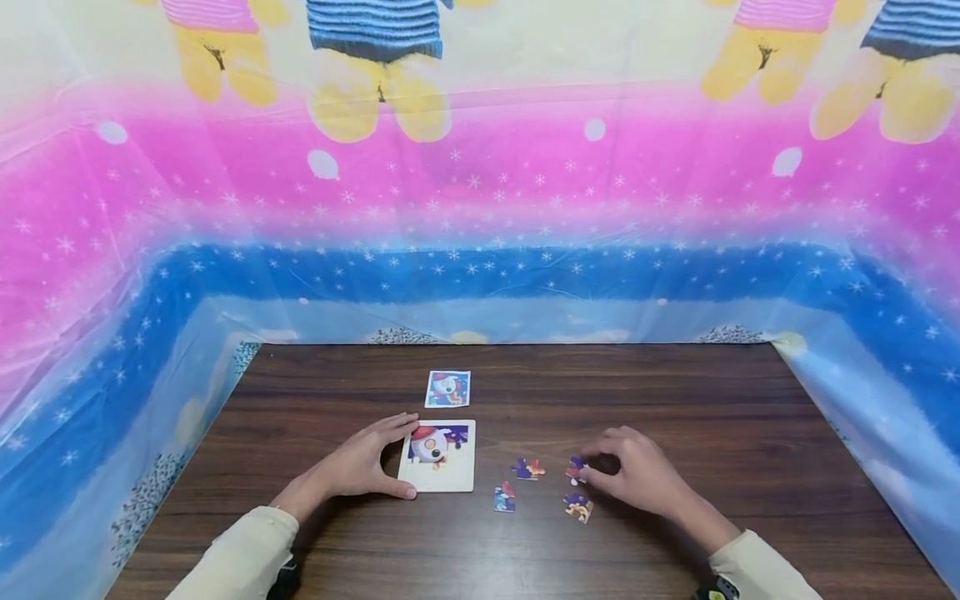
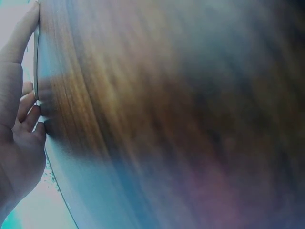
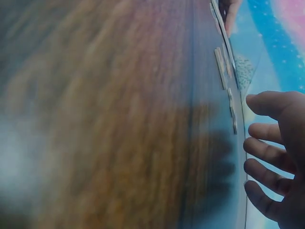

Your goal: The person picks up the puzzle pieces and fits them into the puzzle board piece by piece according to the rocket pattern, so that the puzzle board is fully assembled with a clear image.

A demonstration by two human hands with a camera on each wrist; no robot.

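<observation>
A square puzzle board (image 1: 444,479) lies on the table, partly filled with a picture of a white cartoon figure in red; its lower part is bare. My left hand (image 1: 365,458) holds the board by its left side, thumb at the lower corner and fingers at the upper. To the right, my right hand (image 1: 637,471) hovers beside a purple and red puzzle piece (image 1: 576,471), thumb and fingers parted. In the right wrist view, the fingers of that hand (image 3: 281,152) are spread, with nothing seen between them.
Other loose puzzle pieces lie between board and right hand: a purple-red piece (image 1: 528,469), a blue-red piece (image 1: 505,497) and a purple-orange piece (image 1: 578,507). Behind the board is a small picture card (image 1: 448,389). A printed curtain (image 1: 480,275) encloses the wooden table (image 1: 660,383).
</observation>
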